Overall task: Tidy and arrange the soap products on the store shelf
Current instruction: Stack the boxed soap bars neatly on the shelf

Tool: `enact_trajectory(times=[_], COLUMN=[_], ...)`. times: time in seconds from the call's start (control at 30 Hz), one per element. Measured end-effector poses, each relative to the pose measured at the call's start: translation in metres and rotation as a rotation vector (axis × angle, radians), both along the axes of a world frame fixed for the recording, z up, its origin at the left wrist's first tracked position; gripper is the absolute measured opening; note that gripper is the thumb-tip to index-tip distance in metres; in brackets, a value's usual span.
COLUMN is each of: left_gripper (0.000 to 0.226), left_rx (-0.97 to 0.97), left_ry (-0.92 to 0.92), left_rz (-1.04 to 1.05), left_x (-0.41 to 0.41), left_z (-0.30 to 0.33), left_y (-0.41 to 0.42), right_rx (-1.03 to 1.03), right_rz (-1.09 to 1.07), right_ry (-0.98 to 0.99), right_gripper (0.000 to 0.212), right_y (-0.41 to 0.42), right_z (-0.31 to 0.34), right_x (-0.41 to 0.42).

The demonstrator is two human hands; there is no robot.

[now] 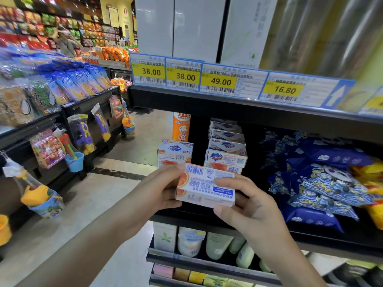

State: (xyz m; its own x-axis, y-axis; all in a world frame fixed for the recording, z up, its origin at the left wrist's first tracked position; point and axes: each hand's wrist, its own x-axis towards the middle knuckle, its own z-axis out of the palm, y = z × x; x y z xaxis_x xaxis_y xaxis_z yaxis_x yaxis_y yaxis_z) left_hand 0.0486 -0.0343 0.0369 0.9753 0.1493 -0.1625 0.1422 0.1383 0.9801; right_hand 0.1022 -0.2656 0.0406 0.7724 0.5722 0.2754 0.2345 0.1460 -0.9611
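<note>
- Right now we hold one soap box (205,187) in front of the shelf (207,216), barcode side up and its print upside down to us.
- Our left hand (159,191) grips the box's left end, fingers curled round it; our right hand (246,201) pinches the right end between thumb and fingers.
- Two stacks of soap boxes stand just beyond it: a short left stack (175,152) and a taller right stack (227,148), which leans unevenly.
- To do this well, we judge the box should be turned so its logo faces out like the others, then set square on the shorter stack.
- Keep both hands on the ends until it sits flat, and steer clear of the leaning stack and the orange can (181,127) behind.
</note>
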Motion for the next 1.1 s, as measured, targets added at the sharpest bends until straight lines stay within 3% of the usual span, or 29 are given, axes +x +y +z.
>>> enact_trajectory(times=[0.07,0.27,0.4,0.47,0.63,0.83,1.1], left_gripper=[0.022,0.081,0.080,0.077,0.061,0.041,0.047], left_rx=[0.054,0.338,0.599,0.641,0.560,0.458,0.264], left_ry=[-0.084,-0.369,-0.454,-0.472,-0.474,-0.425,-0.339], left_rz=[0.056,-0.027,-0.033,-0.016,0.014,0.052,0.094], left_x=[0.002,-0.021,-0.023,-0.021,-0.014,-0.013,-0.014], left_z=[-0.002,-0.002,-0.002,-0.004,-0.006,-0.005,-0.001], left_y=[0.002,0.002,-0.005,-0.007,-0.009,-0.012,-0.019], right_rx=[-0.001,0.043,0.070,0.072,0.073,-0.024,-0.128], right_rz=[-0.012,-0.002,0.040,0.065,0.105,0.047,-0.064], right_ry=[0.070,0.293,0.427,0.488,0.580,0.515,0.314], right_gripper=[0.043,0.046,0.041,0.041,0.039,0.045,0.060], right_y=[-0.001,-0.004,-0.005,-0.004,-0.001,0.002,0.002], right_z=[0.003,0.009,0.011,0.011,0.011,0.012,0.007], right_x=[0.000,0.002,0.005,0.006,0.007,0.004,-0.001])
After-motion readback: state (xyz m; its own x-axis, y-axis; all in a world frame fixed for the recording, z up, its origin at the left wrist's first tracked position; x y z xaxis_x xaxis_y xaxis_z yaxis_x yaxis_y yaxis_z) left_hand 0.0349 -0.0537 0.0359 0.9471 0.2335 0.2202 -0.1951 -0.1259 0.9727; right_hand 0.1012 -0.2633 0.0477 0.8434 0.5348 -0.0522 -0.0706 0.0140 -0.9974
